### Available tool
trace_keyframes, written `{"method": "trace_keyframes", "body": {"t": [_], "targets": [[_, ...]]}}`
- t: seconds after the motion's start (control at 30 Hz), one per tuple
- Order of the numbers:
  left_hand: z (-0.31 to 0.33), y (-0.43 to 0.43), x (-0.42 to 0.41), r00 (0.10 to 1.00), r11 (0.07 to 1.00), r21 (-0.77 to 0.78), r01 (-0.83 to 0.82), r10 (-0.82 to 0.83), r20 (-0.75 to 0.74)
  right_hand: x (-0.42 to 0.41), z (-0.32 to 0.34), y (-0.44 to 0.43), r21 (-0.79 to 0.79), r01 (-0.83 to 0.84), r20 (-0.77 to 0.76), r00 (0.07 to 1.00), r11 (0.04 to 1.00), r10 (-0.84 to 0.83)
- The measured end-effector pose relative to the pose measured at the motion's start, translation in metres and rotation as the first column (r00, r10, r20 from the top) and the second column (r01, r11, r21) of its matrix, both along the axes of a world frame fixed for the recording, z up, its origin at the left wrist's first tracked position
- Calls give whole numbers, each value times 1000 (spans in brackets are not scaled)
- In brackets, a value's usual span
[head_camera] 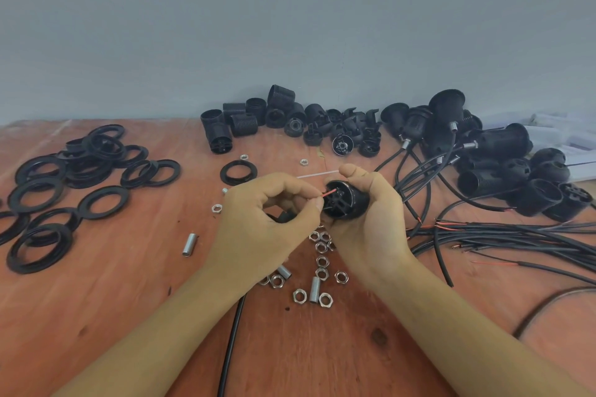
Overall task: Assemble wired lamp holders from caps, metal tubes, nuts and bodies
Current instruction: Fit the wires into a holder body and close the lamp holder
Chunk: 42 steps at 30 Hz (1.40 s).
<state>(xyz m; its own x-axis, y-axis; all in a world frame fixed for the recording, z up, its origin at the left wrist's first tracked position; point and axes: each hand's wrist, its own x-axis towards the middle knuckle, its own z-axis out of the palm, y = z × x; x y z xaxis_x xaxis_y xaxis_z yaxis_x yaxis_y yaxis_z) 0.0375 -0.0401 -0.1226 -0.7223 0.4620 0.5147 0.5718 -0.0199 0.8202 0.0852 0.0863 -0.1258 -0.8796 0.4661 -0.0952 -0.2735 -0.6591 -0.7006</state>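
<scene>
Risk first, imo: the left hand is pinching a thin red wire btwn thumb and forefinger, right at the open mouth of the lamp holder body. That lead is looking flimsy. Push it at an angle and it's prob kinking or missing its terminal; tug too hard and it could be sliding back out. A white wire is sticking out loose behind the body, so the two leads could be getting crossed or swapped.

The right hand is cupping the body, fingers curled round the barrel and thumb up over the top rim. If that hold is slackening while the left is pushing, the body is likely twisting.

The body is being held up off the wooden table, over a scatter of hex nuts and threaded metal tubes, mouth turned toward the left hand. It's looking like a glossy black plastic cylinder w/ black ribs inside; can't tell if any contacts are seated. A black cable is running under the left forearm toward the near edge.
</scene>
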Motion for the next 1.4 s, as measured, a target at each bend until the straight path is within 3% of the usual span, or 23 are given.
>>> {"method": "trace_keyframes", "body": {"t": [0.33,0.63,0.8,0.97,1.17,1.4], "targets": [[-2,2,-2,981,996,-76,-49,34,-189,0,1,0,195,85,31,995,977,-92],[-2,2,-5,975,992,-105,-70,46,-215,0,-2,0,518,137,-3,987,844,-159],[-7,3,-8,992,990,-119,-71,57,-117,0,-3,0,592,149,-12,984,792,-176],[-5,2,-9,971,987,-104,-122,97,-219,0,-5,-2,719,192,-46,972,668,-230],[-8,1,-12,898,969,-142,-203,126,-422,-2,-9,-3,749,181,-30,970,637,-241],[-13,1,-15,909,961,-157,-228,151,-389,-2,-12,-6,750,184,-44,972,635,-230]]}}
